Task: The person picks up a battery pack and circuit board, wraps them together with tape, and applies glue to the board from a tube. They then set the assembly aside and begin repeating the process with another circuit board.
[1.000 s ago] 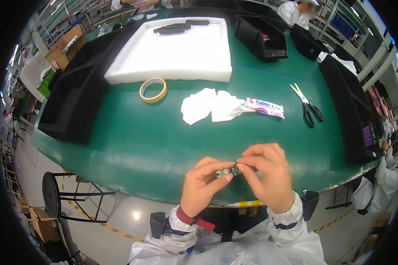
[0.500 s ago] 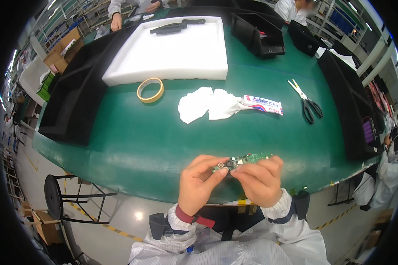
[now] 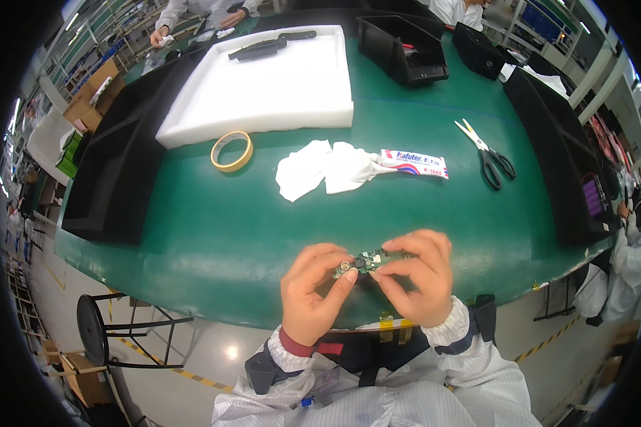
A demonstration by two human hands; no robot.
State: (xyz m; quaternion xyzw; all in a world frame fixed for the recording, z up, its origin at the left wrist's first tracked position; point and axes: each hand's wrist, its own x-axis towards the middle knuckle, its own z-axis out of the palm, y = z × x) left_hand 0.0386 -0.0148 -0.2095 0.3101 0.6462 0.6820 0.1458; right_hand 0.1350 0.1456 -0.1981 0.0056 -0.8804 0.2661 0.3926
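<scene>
A narrow green circuit board (image 3: 374, 257) is held above the near edge of the table, between both hands. My left hand (image 3: 315, 288) pinches its left end, beside a small round metal-rimmed part (image 3: 345, 265). My right hand (image 3: 419, 279) grips the right part of the board, fingers along its far edge and the thumb near a small black part in the middle. Beyond the hands lie a crumpled white cloth (image 3: 304, 171) and a white, blue and red tube (image 3: 413, 164), the tube's narrow end against the cloth.
A yellow tape roll (image 3: 248, 151) and black-handled scissors (image 3: 490, 165) lie on the green table (image 3: 214, 228). Behind stand a white foam tray (image 3: 256, 128) with black parts and a black bin (image 3: 406, 60). Black shelves (image 3: 114, 171) flank the table. A stool (image 3: 92, 331) stands left; co-workers sit beyond.
My right hand has shifted its grip, its fingers now spread along the board's far edge. The board and both hands sit slightly further left. The whole view has shifted a little.
</scene>
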